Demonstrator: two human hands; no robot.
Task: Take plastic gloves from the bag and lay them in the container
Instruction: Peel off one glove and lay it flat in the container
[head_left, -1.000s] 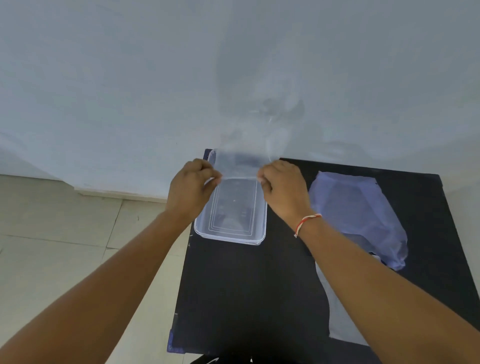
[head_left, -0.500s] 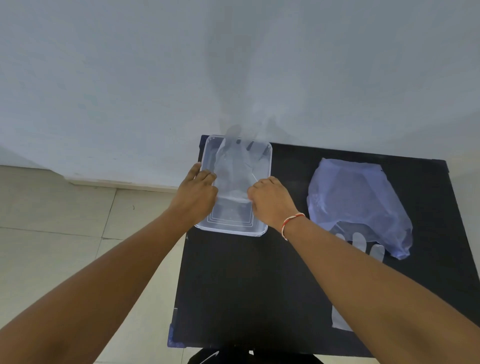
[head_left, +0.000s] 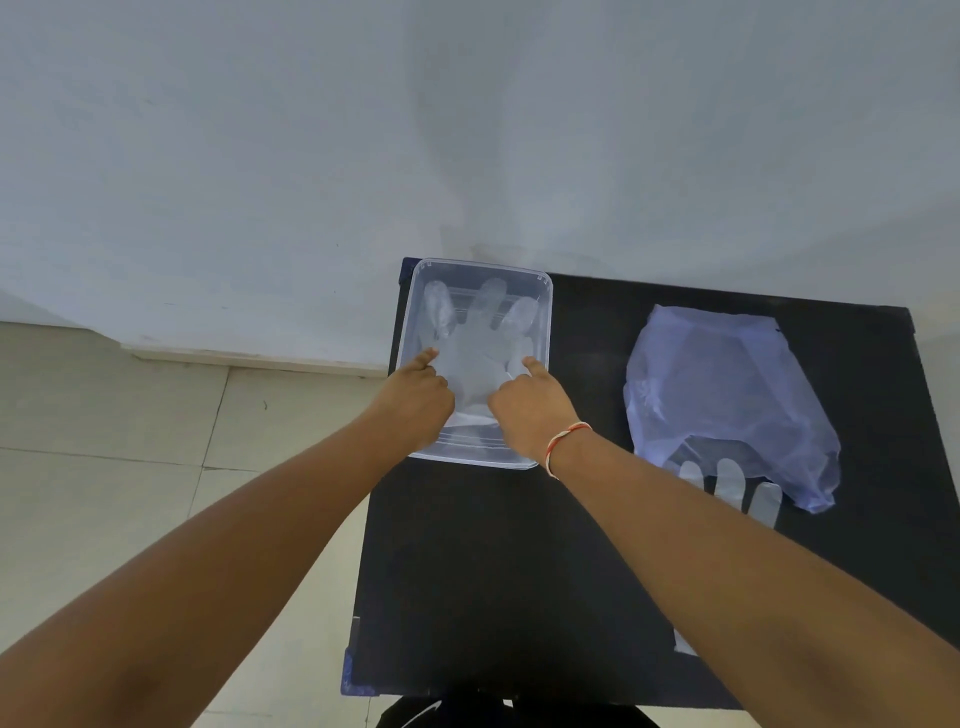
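A clear glove (head_left: 480, 358) lay flat inside the container (head_left: 545, 332) at the far left of the black worktop (head_left: 519, 571). The left hand (head_left: 415, 400) and right hand (head_left: 530, 405) each pressed an extended index finger on the glove, other fingers curled, grasping nothing. To the right lay the bag (head_left: 722, 395), with further gloves (head_left: 727, 483) at its near mouth.

Right forearm (head_left: 727, 545) hides lower part of spare glove (head_left: 727, 483); container (head_left: 545, 291) near rim behind hands.
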